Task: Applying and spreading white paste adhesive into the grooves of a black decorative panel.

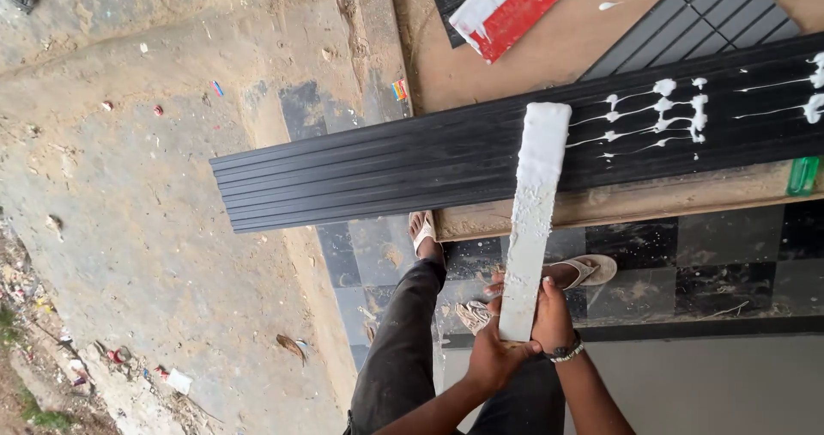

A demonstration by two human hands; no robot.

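Head view, looking steeply down: both hands clamped together on the near end of a long flat white glue-smeared wooden strip (534,220), left hand (492,358) wrapped low around the end, right hand (549,315) just beside it with a dark beaded wristband (566,351) at the wrist. Gripped at one end only, likely so the wet white coating stays off the fingers and the far end can reach forward. Far end of that strip resting across a long black ribbed panel (386,164), which lies flat on a brown wooden table (515,66) and overhangs its left edge above the sandy ground (129,186). Thin white squiggles of glue (661,113) lying on the panel just right of the strip's tip, more at the far right edge; laid flat, presumably, so the glue stays put. Strip thus running from the hands, near the body, outward to the panel, touching it at the far end. Further back on the table: a red and white flat piece (506,10) and a grey ribbed panel offcut (704,14). Below the table edge, sandalled feet (584,270) on dark marble-patterned floor tiles (730,263), dark trouser leg (399,349) at lower centre
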